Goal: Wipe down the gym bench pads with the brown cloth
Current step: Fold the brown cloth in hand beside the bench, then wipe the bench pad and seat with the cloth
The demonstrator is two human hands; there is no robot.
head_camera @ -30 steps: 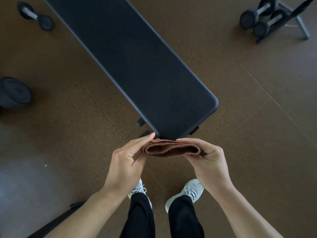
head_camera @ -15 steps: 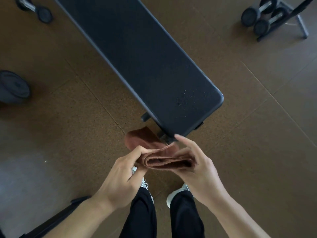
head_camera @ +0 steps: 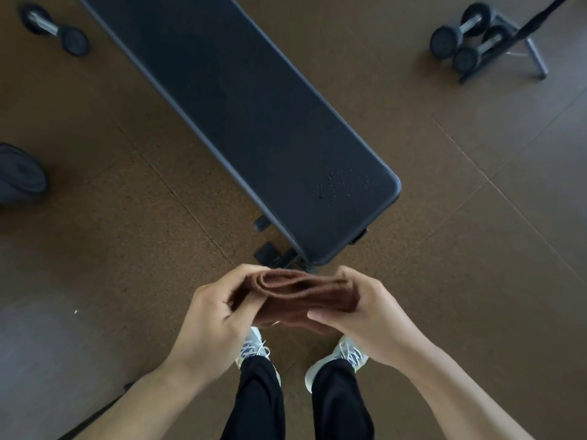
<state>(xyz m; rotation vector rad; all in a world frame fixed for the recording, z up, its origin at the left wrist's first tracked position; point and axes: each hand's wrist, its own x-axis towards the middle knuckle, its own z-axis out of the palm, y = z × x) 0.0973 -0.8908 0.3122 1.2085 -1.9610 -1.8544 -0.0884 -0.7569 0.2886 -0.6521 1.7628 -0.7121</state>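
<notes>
I see the brown cloth [head_camera: 305, 293] folded into a thick wad, held in the air just short of the near end of the bench pad [head_camera: 254, 122] and not touching it. My left hand [head_camera: 212, 315] grips its left end, fingers curled round the folds; my right hand [head_camera: 365, 312] holds the right end, thumb pressed on top and fingers underneath. Small droplets [head_camera: 343, 182] dot the pad near its near right corner. Beyond the pad's right side lie two dumbbells [head_camera: 467, 39]; one dumbbell [head_camera: 54, 30] lies off its left side.
</notes>
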